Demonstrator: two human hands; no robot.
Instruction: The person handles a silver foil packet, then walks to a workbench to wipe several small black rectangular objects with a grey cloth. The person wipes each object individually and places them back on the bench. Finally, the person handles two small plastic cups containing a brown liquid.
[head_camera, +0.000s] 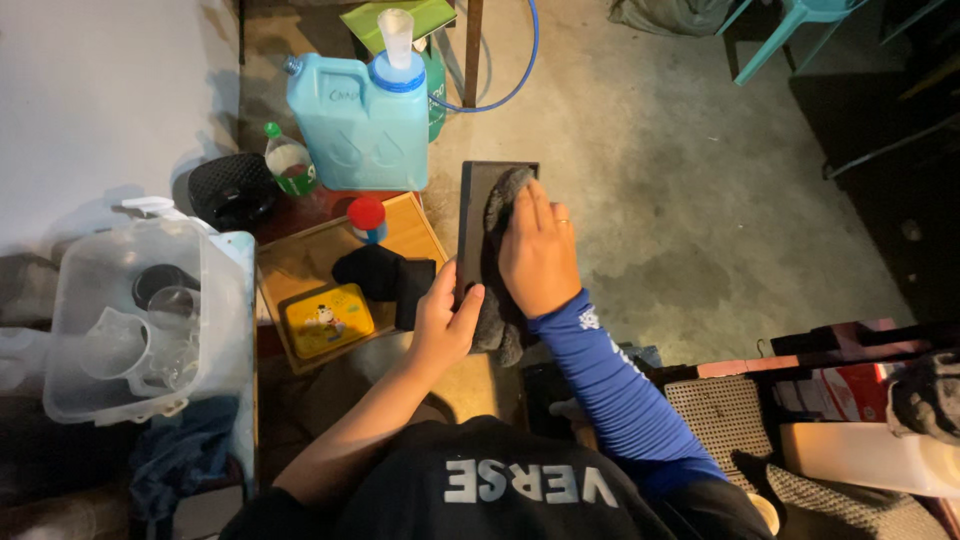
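At frame centre, our left hand (445, 325) grips the upright dark panel's (475, 215) lower left edge while our right hand (540, 255) presses a grey cloth (500, 195) flat against it.

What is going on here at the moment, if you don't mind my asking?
A person is holding a flat black rectangular panel out over the concrete floor. The left hand grips its near edge, while the right hand, in a blue sleeve, presses a dark grey cloth flat against its surface. Beside them stand a light blue water jug and a wooden tray holding a yellow tin.
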